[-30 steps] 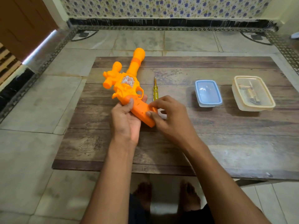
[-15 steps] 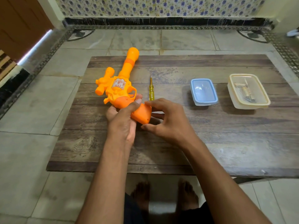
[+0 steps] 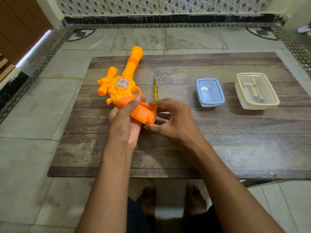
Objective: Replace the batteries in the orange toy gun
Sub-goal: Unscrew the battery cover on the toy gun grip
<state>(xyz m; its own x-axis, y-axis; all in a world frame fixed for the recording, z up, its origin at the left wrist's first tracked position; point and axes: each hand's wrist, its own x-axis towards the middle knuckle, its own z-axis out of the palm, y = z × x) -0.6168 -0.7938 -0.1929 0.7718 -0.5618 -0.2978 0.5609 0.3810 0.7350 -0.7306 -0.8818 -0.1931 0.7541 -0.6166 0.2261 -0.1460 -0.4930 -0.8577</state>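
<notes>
Nearest, two bare feet stand on the tiled floor just under the near edge of a low wooden table (image 3: 218,148). Above them both forearms reach forward over the tabletop. The left hand (image 3: 124,125) is wrapped round the grip of the orange toy gun (image 3: 125,88), thumb laid along the top of the grip close to the trigger guard, so the gun is held at the table's left-centre with its butt tilted toward the person. The right hand (image 3: 171,120) is curled at the butt end, its fingertips pinching the grip's lower end from the right and from below. The gun's barrel points away and slightly right, its rounded muzzle reaching past the table's far edge. Just right of the gun lies a yellow-handled screwdriver (image 3: 155,89), tip pointing away. Further right sit a blue-lidded plastic box (image 3: 210,91) and, beyond it, a clear box with a cream rim (image 3: 256,90) holding some small items I cannot make out
</notes>
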